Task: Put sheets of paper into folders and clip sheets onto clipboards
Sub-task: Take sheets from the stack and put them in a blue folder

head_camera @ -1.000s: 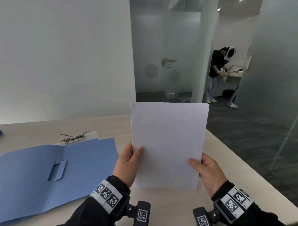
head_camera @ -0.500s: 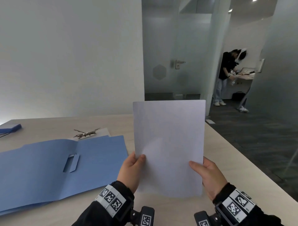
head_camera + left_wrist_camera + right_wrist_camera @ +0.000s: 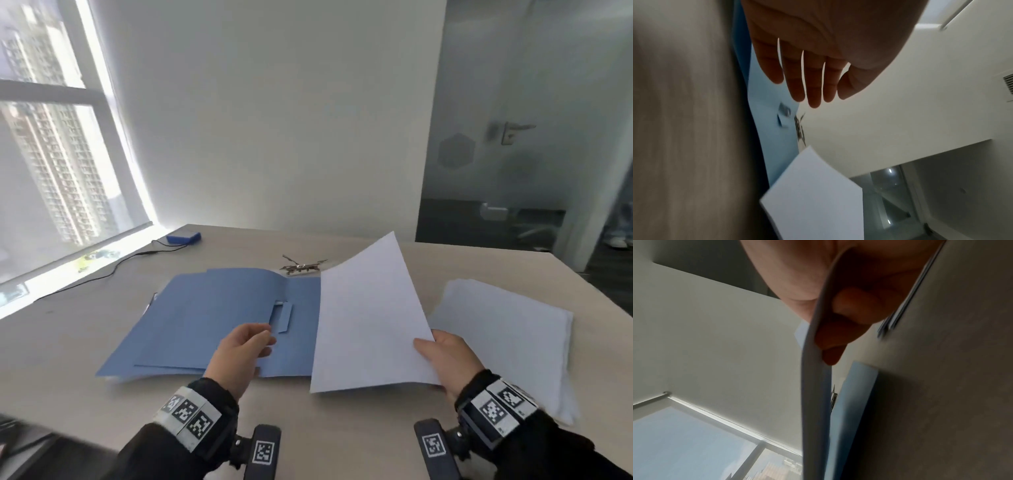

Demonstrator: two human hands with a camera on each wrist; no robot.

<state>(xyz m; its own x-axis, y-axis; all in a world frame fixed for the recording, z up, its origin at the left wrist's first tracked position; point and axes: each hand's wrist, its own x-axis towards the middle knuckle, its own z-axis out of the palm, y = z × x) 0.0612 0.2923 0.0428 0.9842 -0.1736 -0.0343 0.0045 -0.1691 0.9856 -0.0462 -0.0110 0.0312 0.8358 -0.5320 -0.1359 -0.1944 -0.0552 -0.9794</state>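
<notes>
An open blue folder (image 3: 219,308) lies flat on the table, a small blue tab (image 3: 282,317) near its fold. My right hand (image 3: 442,356) pinches a white sheet of paper (image 3: 366,322) by its right edge, thumb on top, and holds it tilted over the folder's right side; the sheet (image 3: 815,402) shows edge-on in the right wrist view. My left hand (image 3: 245,346) hovers over the middle of the folder (image 3: 772,104) with fingers (image 3: 797,84) straight and holds nothing. A metal clipboard clip (image 3: 301,266) lies just behind the folder.
A stack of white paper (image 3: 507,329) lies on the table (image 3: 342,421) to the right of my right hand. A small blue box (image 3: 184,237) with a black cable (image 3: 113,270) sits at the far left by the window. A glass door stands at the back right.
My left hand let go of the sheet and moved left over the folder. The right hand alone now holds the sheet, lowered and tilted. My head turned left and down.
</notes>
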